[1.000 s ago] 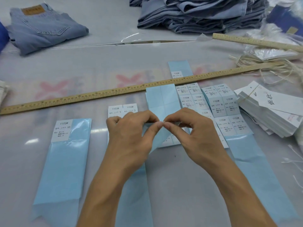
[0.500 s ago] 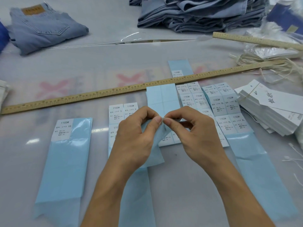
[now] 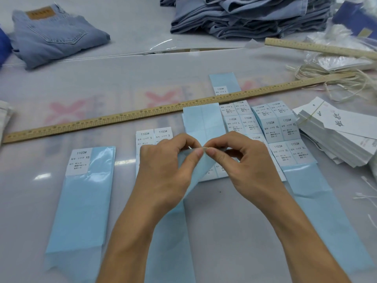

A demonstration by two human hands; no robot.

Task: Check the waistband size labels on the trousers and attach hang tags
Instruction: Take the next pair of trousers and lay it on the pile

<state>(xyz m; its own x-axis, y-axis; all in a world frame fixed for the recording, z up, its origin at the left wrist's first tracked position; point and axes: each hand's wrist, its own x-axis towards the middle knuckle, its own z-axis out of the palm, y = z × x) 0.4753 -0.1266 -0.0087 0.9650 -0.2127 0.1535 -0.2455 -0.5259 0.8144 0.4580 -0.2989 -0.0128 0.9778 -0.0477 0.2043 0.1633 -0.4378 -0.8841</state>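
Note:
Several light-blue sticker backing strips lie side by side on the table, with white size stickers marked XS, S, L and XL. My left hand and my right hand meet at the fingertips above the middle strip. Both pinch its raised edge, and the blue backing folds down under my left thumb. A stack of white hang tags lies at the right. Folded jeans sit far left and a pile of trousers at the back.
A long wooden ruler runs across the table behind the strips, and a second ruler lies at the back right. Loose pale strings and plastic bags clutter the right side. Thin white tag loops lie near the right edge.
The fingertips stay pinched together on the strip's edge; the blue backing under my left thumb has folded further down and to the left. Nothing else on the table has moved.

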